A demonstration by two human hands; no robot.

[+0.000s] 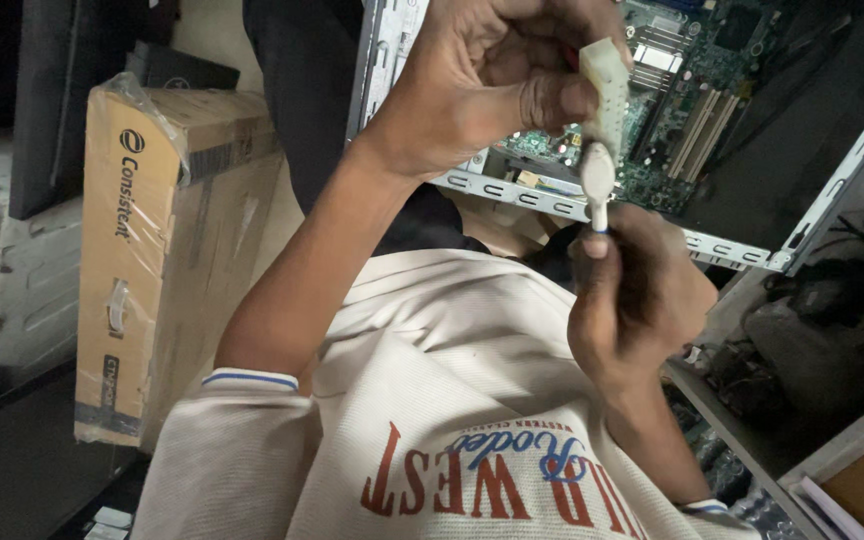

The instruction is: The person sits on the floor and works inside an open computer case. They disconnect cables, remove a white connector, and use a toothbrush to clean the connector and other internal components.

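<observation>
Across the dim room, we see a tall cardboard box wrapped in clear film, standing on the dark floor beside white foam packing at the left edge. On the right, an open computer case holds a green motherboard with its slots showing (the metal frame edge runs slantwise below it). Low on the right, a shelf holds a dark heap of parts that we cannot tell apart.

Over our cream printed shirt, our left hand is closed around a cream plastic connector, pinching it between thumb and fingers in front of the motherboard. Our right hand grips the stem of a white swab-like stick, its rounded tip touching the connector's lower end.
</observation>
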